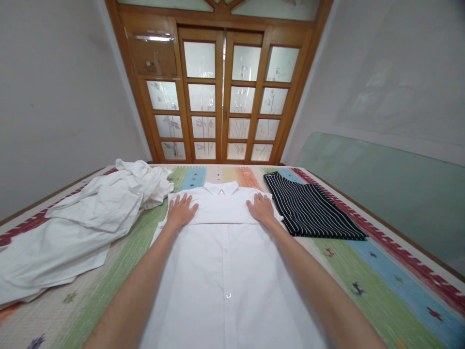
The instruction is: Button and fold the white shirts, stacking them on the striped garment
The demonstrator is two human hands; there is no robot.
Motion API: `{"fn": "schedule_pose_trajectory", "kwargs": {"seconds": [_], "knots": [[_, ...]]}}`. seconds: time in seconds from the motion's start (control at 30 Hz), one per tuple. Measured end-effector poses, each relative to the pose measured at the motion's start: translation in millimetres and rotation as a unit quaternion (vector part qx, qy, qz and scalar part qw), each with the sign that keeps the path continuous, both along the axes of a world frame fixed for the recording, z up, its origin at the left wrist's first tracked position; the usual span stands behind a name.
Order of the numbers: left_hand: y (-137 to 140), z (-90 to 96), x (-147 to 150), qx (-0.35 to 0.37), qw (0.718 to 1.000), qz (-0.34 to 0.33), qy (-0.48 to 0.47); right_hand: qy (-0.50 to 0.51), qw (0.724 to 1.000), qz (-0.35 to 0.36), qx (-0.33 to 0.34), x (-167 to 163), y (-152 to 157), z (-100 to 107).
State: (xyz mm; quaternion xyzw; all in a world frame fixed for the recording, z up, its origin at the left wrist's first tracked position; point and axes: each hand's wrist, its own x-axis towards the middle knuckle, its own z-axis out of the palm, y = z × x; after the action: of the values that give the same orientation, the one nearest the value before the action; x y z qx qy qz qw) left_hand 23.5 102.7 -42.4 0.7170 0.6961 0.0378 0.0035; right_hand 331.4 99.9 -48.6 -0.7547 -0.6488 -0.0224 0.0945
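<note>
A white button-up shirt (227,271) lies flat, front side up, with its collar pointing away from me. Across the chest, just below the collar, runs a folded white band of fabric, its lower edge straight. My left hand (180,209) rests on the left end of that band, fingers spread. On the right end lies my right hand (261,207), its fingers also stretched out and pressing on the cloth. Both palms face down, and neither hand grips anything. The shirt's lower part runs out of view between my forearms.
Left of the shirt is a rumpled white garment pile (109,208). On the right sits a folded black garment with white stripes (312,208). A colourful patterned cover (392,286) lies under everything. Wooden glass-paned doors (223,97) stand beyond, and a pale green panel (381,189) leans at right.
</note>
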Motion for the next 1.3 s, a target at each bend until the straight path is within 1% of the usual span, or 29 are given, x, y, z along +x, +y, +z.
{"fn": "schedule_pose_trajectory", "kwargs": {"seconds": [0.13, 0.23, 0.3, 0.47, 0.57, 0.73, 0.87, 1.0, 1.1, 1.2, 1.3], "knots": [[0.8, -1.0, -1.0, 0.003, 1.000, -0.005, -0.006, -0.050, 0.996, 0.070, 0.033, 9.6, 8.3, 6.9], [0.8, -2.1, -1.8, 0.009, 1.000, -0.004, -0.012, -0.086, 0.989, 0.110, 0.042, 15.3, 14.7, 10.0], [0.6, -2.4, -2.1, 0.013, 1.000, -0.003, -0.014, -0.095, 0.988, 0.107, 0.050, 16.7, 17.8, 10.6], [-0.4, -0.5, -1.5, 0.009, 1.000, 0.001, -0.014, -0.096, 0.989, 0.053, 0.097, 15.9, 21.8, 10.2], [-1.0, 0.7, -0.7, 0.009, 1.000, 0.002, -0.013, -0.103, 0.987, 0.063, 0.104, 16.2, 24.5, 11.3], [-1.8, 0.5, -0.2, 0.008, 1.000, 0.008, -0.022, -0.134, 0.978, 0.148, 0.065, 23.7, 32.0, 20.0], [-1.5, -0.1, -0.3, 0.014, 0.999, 0.009, -0.028, -0.156, 0.974, 0.163, 0.007, 38.0, 41.0, 37.2], [-0.6, -1.2, -0.5, 0.016, 0.999, 0.004, -0.034, -0.201, 0.961, 0.185, -0.045, 51.8, 47.4, 55.2], [-0.2, -2.2, -0.5, 0.019, 0.999, 0.003, -0.035, -0.220, 0.958, 0.172, -0.062, 57.2, 48.8, 59.3], [-0.4, -2.4, -0.5, 0.018, 0.999, 0.000, -0.029, -0.218, 0.964, 0.129, -0.082, 59.1, 49.8, 55.6], [-1.1, -2.0, -0.4, 0.011, 1.000, -0.001, -0.027, -0.219, 0.968, 0.094, -0.081, 59.7, 50.3, 51.6]]}}
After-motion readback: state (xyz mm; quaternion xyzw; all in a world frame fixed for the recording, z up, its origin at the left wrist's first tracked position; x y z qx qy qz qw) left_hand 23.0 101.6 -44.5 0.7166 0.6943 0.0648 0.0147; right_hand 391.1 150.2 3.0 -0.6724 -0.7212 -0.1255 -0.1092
